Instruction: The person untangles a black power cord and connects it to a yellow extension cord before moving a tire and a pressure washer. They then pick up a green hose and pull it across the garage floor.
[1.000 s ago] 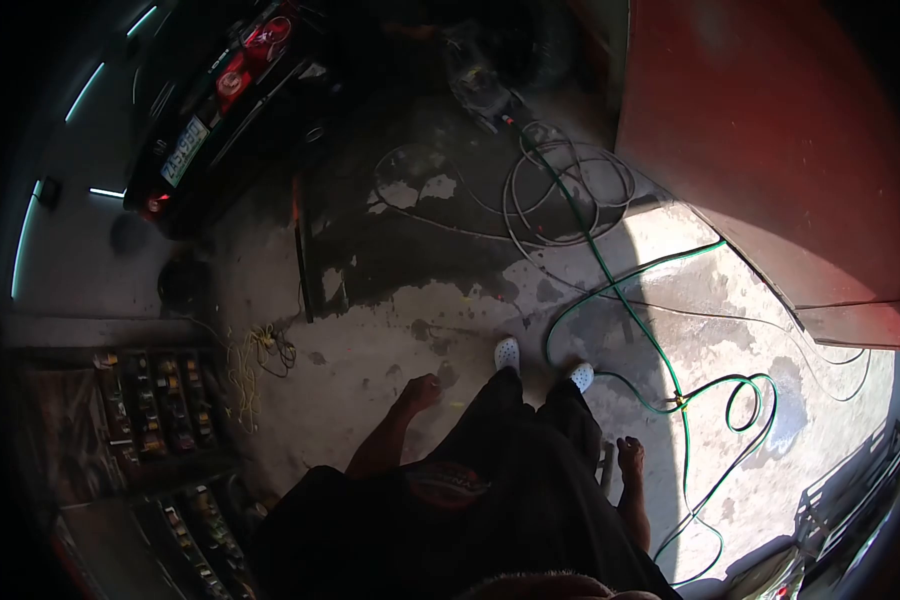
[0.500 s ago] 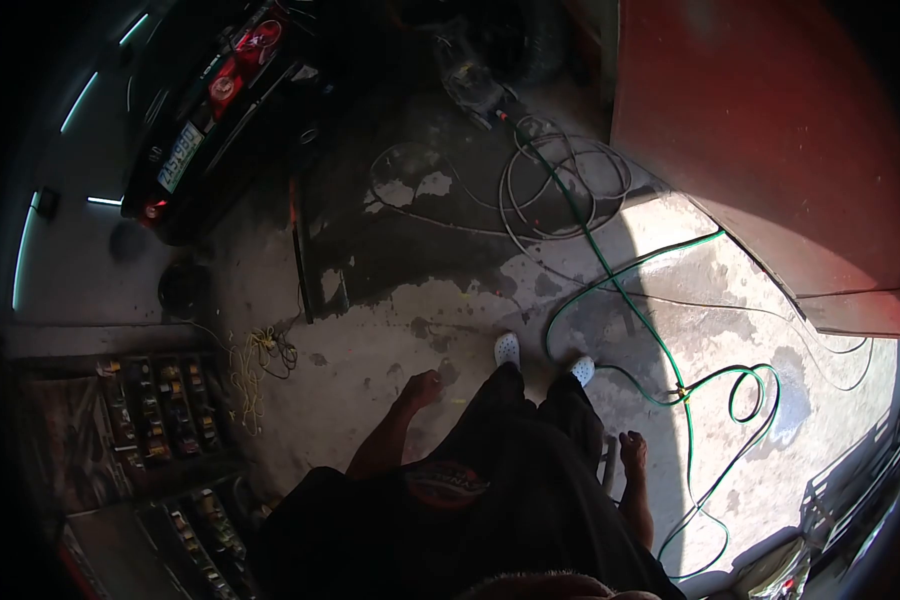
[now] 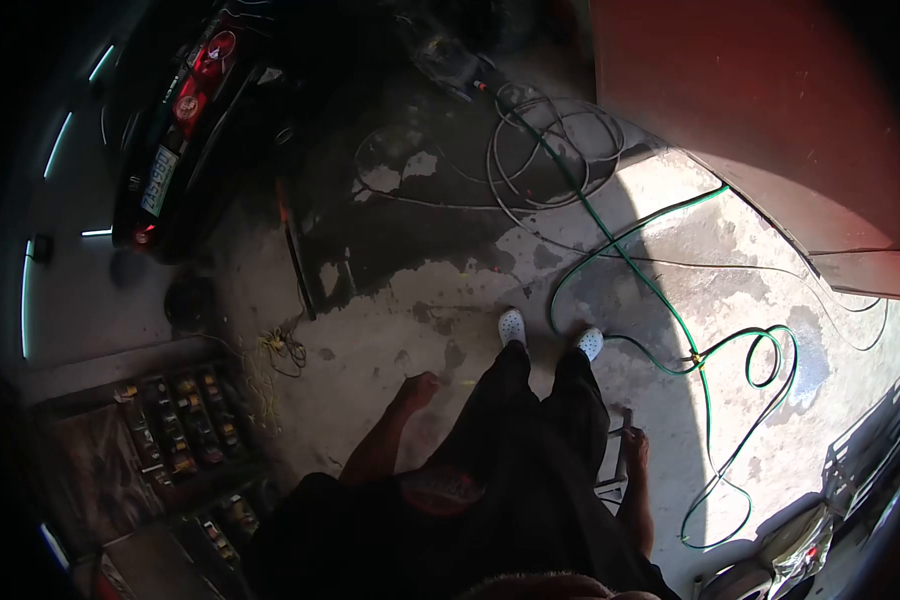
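Observation:
My left hand (image 3: 418,391) hangs in front of my left thigh over the concrete floor, fingers curled in, with nothing showing in it. Beside my right leg, my right hand (image 3: 634,450) is closed around a grey metal tool (image 3: 611,490) with a frame-like body and a dark upper tip; my fingers and trousers hide part of it. Below are my white clogs (image 3: 511,329), planted on the floor. A green hose (image 3: 655,290) runs past my right foot and loops on the sunlit concrete.
A dark car (image 3: 185,120) stands at upper left. Trays of small containers (image 3: 180,420) are at lower left, near a tangled yellow cord (image 3: 275,345). A thin grey hose (image 3: 490,160) lies coiled ahead. A large red panel (image 3: 750,120) rises at upper right.
The view has turned slightly, so the car and trays shift in frame. More of the grey tool shows at my right hand. My left hand stays curled in front of my leg.

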Action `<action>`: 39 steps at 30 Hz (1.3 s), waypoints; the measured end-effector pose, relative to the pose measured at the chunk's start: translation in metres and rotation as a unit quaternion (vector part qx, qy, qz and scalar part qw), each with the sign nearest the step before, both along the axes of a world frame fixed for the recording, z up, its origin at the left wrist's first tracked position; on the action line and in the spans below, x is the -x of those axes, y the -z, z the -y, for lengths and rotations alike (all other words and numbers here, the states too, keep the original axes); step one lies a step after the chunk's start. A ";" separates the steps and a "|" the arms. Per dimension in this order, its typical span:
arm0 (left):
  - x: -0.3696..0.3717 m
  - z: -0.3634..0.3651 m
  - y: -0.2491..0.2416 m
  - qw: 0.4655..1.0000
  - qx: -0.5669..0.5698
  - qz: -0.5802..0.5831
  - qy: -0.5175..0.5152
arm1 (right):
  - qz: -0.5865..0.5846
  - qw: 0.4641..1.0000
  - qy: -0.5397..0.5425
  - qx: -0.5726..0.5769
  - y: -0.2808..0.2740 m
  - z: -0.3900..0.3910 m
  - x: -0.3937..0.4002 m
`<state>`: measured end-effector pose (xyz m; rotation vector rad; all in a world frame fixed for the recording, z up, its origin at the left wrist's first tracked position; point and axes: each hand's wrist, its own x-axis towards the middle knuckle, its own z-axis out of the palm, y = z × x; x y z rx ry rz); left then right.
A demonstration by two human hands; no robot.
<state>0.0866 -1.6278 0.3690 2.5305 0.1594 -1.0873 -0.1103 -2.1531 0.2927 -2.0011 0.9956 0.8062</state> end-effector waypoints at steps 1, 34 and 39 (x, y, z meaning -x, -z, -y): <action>-0.002 0.005 -0.002 1.000 -0.005 -0.007 -0.003 | 0.000 1.000 0.002 0.009 0.005 -0.001 0.007; -0.018 0.059 0.030 0.996 0.034 -0.046 0.069 | 0.001 0.997 0.073 -0.025 0.034 -0.013 0.048; -0.021 0.064 0.029 0.996 0.023 -0.042 0.077 | -0.008 0.997 0.075 -0.031 0.025 -0.012 0.042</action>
